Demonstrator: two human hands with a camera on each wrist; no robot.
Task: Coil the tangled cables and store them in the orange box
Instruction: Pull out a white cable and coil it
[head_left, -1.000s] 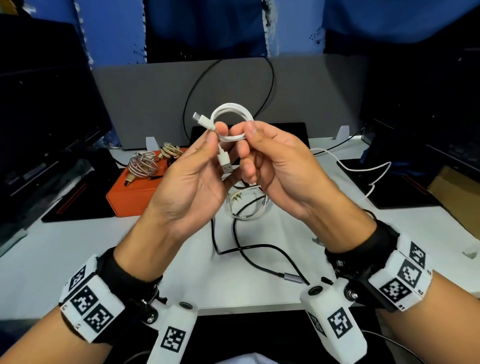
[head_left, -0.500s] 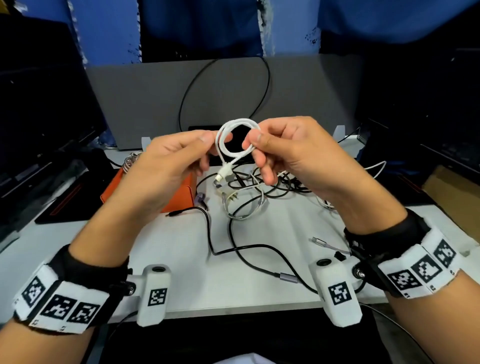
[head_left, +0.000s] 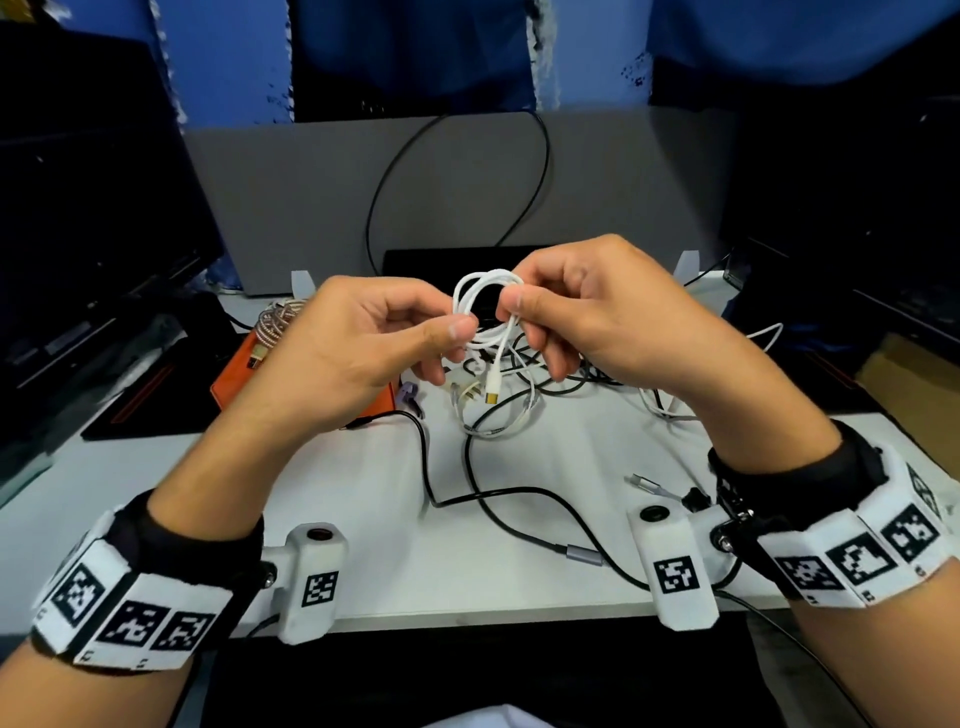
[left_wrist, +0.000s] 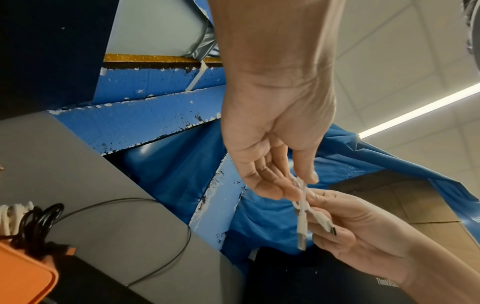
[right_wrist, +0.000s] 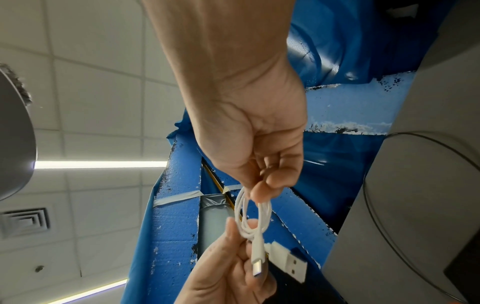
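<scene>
White desk (head_left: 337, 483) fills the head view, black and white tangled cables (head_left: 524, 410) strewn across it. Above them, left hand (head_left: 358, 353) and right hand (head_left: 587, 322) each pinch the small white coiled cable (head_left: 485, 312), one plug dangling. Flat orange box (head_left: 234, 379) sits left, a braided coil (head_left: 278, 319) on it.

Left wrist view: two plugs (left_wrist: 302, 230) hang between the fingertips, plus an orange box corner (left_wrist: 23, 273).

Right wrist view: the coil's loops (right_wrist: 250, 216) show clearly, right thumb and forefinger clamping the top.
</scene>
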